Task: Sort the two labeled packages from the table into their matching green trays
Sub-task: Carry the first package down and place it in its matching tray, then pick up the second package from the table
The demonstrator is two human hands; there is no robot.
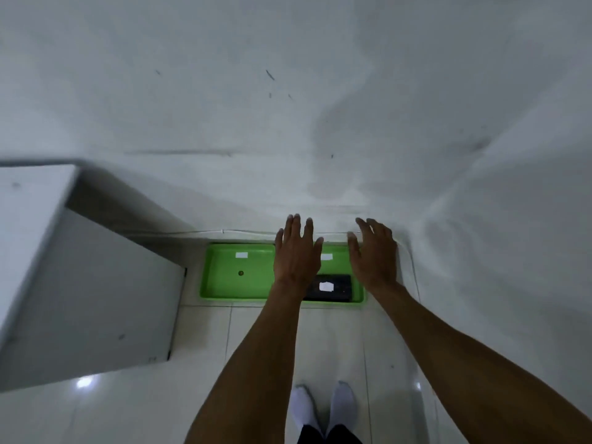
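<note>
A: Hands are hovering over the green trays on the floor. Left hand [296, 251] is spreading its fingers flat, gripping nothing. Right hand [373, 254] is doing the same, fingers open and slightly curled.

B: Package?

A: Black package [333, 287] with a white label is lying in the right green tray [358, 298], partly hidden behind the left wrist. Left green tray [230, 283] is sitting just beside it, holding only a small dark spot (can't tell what). Each tray is showing a white tag on its far wall.

B: Surroundings?

A: White table [28, 225] is standing at left; socked feet [322, 408] are showing below.
</note>
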